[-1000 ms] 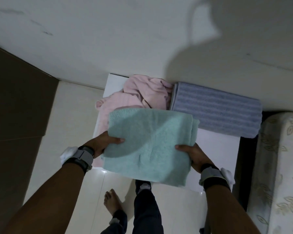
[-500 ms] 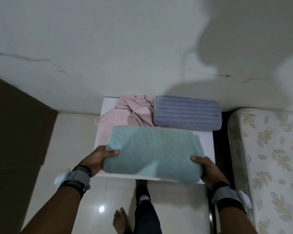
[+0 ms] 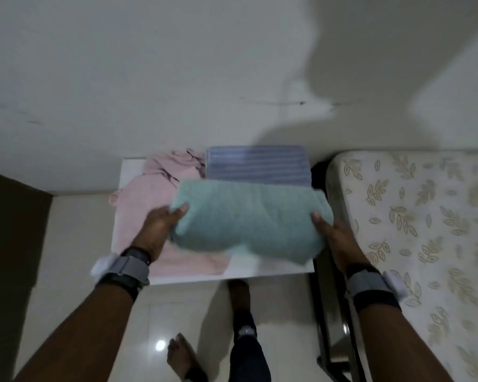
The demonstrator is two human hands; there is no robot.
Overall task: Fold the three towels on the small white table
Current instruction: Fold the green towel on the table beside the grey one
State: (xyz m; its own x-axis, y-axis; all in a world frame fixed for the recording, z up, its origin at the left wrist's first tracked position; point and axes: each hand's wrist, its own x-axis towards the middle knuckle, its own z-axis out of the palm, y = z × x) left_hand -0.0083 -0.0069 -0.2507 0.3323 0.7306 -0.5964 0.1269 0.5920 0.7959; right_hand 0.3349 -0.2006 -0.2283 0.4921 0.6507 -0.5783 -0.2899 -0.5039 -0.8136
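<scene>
Nearest, at 6 o'clock: a bare foot (image 3: 183, 357) and a dark trouser leg (image 3: 247, 354) on the pale glossy floor (image 3: 174, 307). Rising from 7 and 5 o'clock, two bare forearms, both wearing grey wrist straps (image 3: 127, 267) with a dark band just below.

Just beyond, the left hand (image 3: 156, 230) gripping the left end of a folded green towel (image 3: 249, 219), thumb on top, fingers tucked beneath and out of sight. The right hand (image 3: 335, 239) likewise at the right end, thumb pressed on top, other fingers hidden under the cloth. Both clamped on that one towel.

Held roughly level at centre, over the near right part of the white tabletop (image 3: 260, 269); touching it or not, cannot tell. Slightly blurred, sagging along the near edge towards 5 o'clock.

At 9 o'clock of the bundle, a pink towel (image 3: 142, 208), unfolded and rumpled, spread along the tabletop's left side, one corner poking past the left edge. Farther, at 12 o'clock of the green towel, a folded blue striped towel (image 3: 255, 164) lying flat at the far right corner, partly hidden behind the green one and touching the pink one.

At 3 o'clock, a leaf-print mattress (image 3: 425, 230) on a dark frame (image 3: 330, 321), just beside the tabletop. At 9 o'clock, a dark panel (image 3: 11, 257). Farthest, a pale wall (image 3: 149, 78), crossed by broad shadow towards 1 o'clock.
</scene>
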